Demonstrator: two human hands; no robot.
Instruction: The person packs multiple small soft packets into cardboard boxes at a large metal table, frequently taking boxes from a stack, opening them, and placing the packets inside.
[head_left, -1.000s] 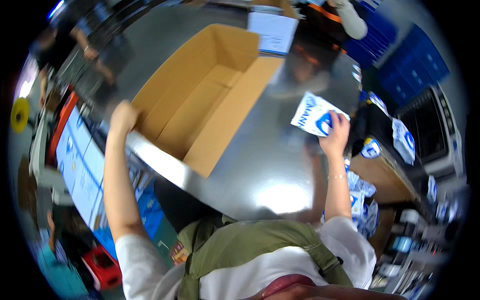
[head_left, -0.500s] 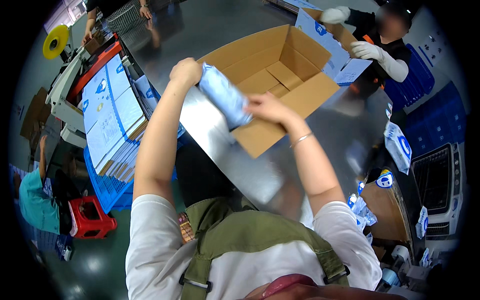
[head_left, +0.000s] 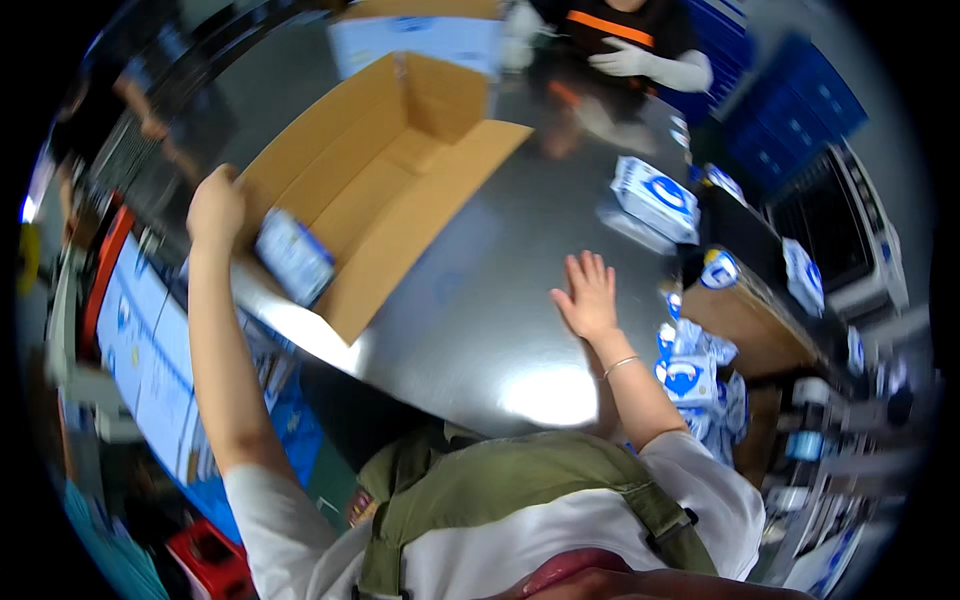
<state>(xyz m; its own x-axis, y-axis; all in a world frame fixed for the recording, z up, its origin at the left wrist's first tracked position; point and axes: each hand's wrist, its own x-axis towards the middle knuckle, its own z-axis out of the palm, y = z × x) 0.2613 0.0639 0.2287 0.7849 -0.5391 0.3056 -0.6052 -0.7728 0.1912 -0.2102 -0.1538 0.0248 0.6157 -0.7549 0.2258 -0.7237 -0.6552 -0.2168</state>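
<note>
An open brown cardboard box (head_left: 405, 205) lies on the metal table ahead of me, its flaps raised. My left hand (head_left: 215, 208) is closed at the box's left edge, its fingers partly hidden. Inside the box's near end sits a white-and-blue soft pack (head_left: 294, 256), slightly blurred. My right hand (head_left: 590, 297) is open over the table at right, fingers spread and nothing in them. Beyond its fingertips another white-and-blue soft pack (head_left: 655, 200) rests near the table's right side.
Several similar packs (head_left: 690, 380) are heaped beside a brown carton (head_left: 755, 325) at right. Across the metal table (head_left: 470, 330) stands a co-worker in white gloves (head_left: 625, 60), near a white-and-blue carton (head_left: 415, 45). Flattened white-and-blue cartons (head_left: 150, 350) are stacked at left.
The pack has gone from my hands into the box's near end. My right hand has moved away to the right and opened. The view has shifted, with the box now further left.
</note>
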